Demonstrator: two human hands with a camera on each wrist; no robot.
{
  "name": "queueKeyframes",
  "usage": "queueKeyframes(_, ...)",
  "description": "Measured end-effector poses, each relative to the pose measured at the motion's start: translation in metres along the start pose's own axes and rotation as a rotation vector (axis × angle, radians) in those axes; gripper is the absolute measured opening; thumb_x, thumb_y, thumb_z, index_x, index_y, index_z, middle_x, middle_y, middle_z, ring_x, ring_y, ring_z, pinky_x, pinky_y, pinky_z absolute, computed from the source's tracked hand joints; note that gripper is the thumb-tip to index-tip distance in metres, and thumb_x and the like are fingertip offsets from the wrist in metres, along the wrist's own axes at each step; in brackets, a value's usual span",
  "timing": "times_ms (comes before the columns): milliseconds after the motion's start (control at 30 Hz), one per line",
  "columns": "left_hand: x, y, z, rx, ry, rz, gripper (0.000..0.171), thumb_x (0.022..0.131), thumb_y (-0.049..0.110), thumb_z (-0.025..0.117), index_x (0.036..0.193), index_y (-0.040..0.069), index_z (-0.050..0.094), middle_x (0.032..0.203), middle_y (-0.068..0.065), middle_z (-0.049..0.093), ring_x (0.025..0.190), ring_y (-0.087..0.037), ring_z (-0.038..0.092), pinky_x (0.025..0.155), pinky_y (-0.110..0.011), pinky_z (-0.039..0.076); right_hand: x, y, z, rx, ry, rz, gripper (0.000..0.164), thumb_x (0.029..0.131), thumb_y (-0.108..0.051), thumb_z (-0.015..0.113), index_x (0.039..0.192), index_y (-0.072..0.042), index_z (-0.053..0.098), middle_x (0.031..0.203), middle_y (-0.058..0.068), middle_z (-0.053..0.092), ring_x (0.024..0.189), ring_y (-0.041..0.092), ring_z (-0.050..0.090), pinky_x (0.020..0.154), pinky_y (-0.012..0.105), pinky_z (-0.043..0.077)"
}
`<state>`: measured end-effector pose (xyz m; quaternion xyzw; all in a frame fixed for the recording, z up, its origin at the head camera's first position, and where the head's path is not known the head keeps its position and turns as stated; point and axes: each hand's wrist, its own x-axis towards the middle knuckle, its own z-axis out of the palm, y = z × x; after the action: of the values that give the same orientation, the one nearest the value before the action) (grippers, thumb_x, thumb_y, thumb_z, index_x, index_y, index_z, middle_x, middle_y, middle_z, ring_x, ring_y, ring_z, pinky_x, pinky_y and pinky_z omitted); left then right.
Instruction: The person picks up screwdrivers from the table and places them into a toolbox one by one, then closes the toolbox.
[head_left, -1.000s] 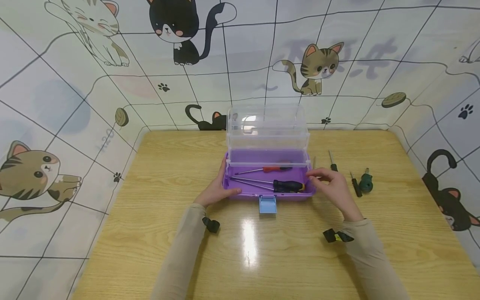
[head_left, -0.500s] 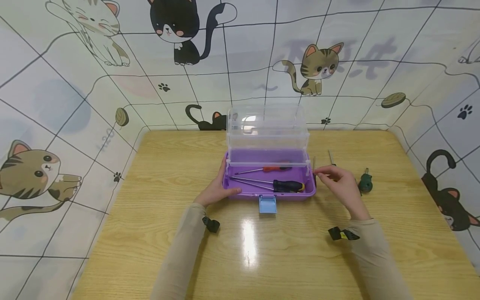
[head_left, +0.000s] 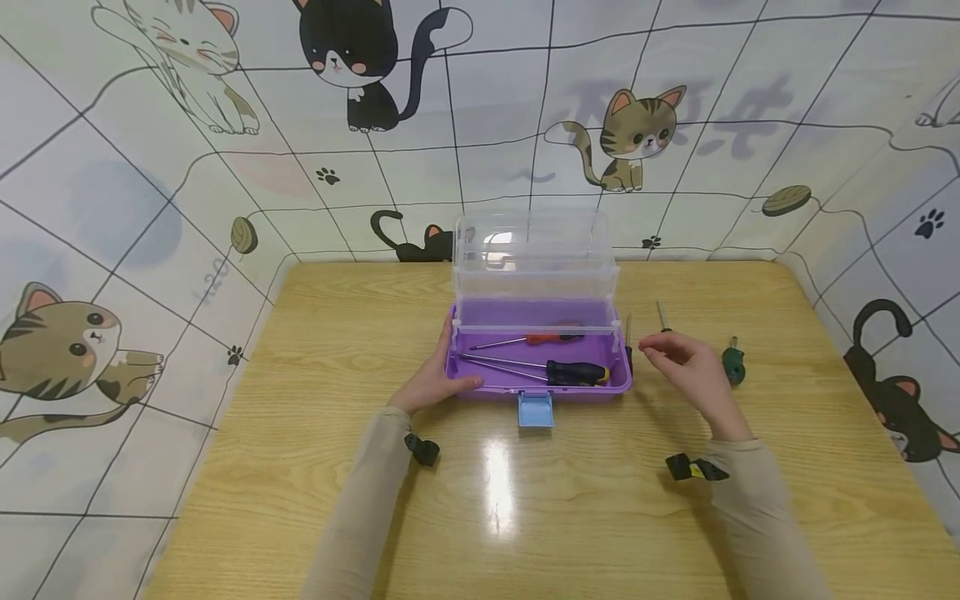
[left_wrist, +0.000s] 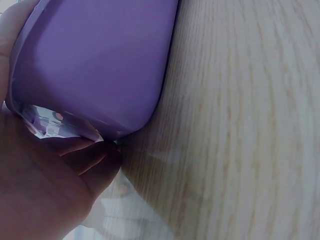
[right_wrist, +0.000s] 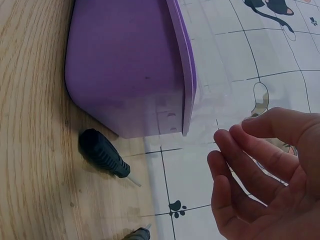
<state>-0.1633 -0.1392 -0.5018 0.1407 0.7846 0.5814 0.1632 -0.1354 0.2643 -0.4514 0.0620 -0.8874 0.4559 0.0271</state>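
Observation:
A purple toolbox (head_left: 585, 396) stands on the table with its clear lid (head_left: 536, 258) raised. My left hand (head_left: 429, 383) grips its left end, thumb over the front rim and fingers round the side wall. Inside lie a large black-handled screwdriver (head_left: 577, 372) over another shaft, and a red-handled screwdriver (head_left: 543, 338). My right hand (head_left: 690, 371) hovers just right of the box, fingers loosely bent, nothing between them. Below it in the right wrist view, a small black screwdriver (right_wrist: 102, 152) lies on the table close to the box's end wall.
Behind the right hand, another screwdriver's shaft (head_left: 662, 315) shows, its handle mostly hidden. Farther right lies a stubby green screwdriver (head_left: 733, 367). A blue latch (head_left: 536, 410) hangs at the box front. A cat-patterned wall covering (head_left: 510, 167) encloses the table (head_left: 337, 333) at the back and sides.
My right hand has moved right, from the box's right rim out over the table, uncovering the black screwdriver beside the box. The left hand and box have stayed put.

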Motion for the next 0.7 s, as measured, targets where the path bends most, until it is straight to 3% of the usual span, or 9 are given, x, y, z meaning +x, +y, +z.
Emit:
queueKeyframes(233, 0.001, -0.001, -0.002, -0.008, -0.024, -0.009, 0.121, 0.081, 0.013, 0.078, 0.149, 0.042, -0.018, 0.16, -0.005, -0.006, 0.143, -0.036, 0.008, 0.112, -0.055, 0.011, 0.0, 0.004, -0.007, -0.013, 0.008, 0.035, 0.027, 0.096, -0.023, 0.061, 0.112, -0.002, 0.068, 0.111, 0.017, 0.067, 0.089, -0.005, 0.055, 0.074, 0.012, 0.046)
queueKeyframes(533, 0.0, 0.0, -0.001, 0.039, -0.008, -0.008, 0.122, 0.079, 0.022, 0.08, 0.146, 0.051, -0.017, 0.161, 0.0, -0.004, 0.143, -0.032, 0.012, 0.113, -0.053, 0.014, 0.002, 0.014, -0.011, -0.019, 0.043, 0.005, 0.03, 0.097, -0.017, 0.06, 0.119, 0.003, 0.063, 0.112, 0.021, 0.065, 0.09, -0.01, 0.052, 0.077, 0.01, 0.043)
queueKeyframes(700, 0.0, 0.0, -0.002, 0.047, -0.01, -0.003, 0.123, 0.079, 0.024, 0.081, 0.147, 0.05, -0.018, 0.161, 0.0, -0.004, 0.143, -0.032, 0.013, 0.113, -0.053, 0.015, 0.004, 0.023, -0.011, -0.02, 0.07, 0.012, 0.03, 0.095, -0.012, 0.06, 0.121, 0.005, 0.061, 0.112, 0.023, 0.063, 0.092, -0.001, 0.054, 0.075, 0.009, 0.042)
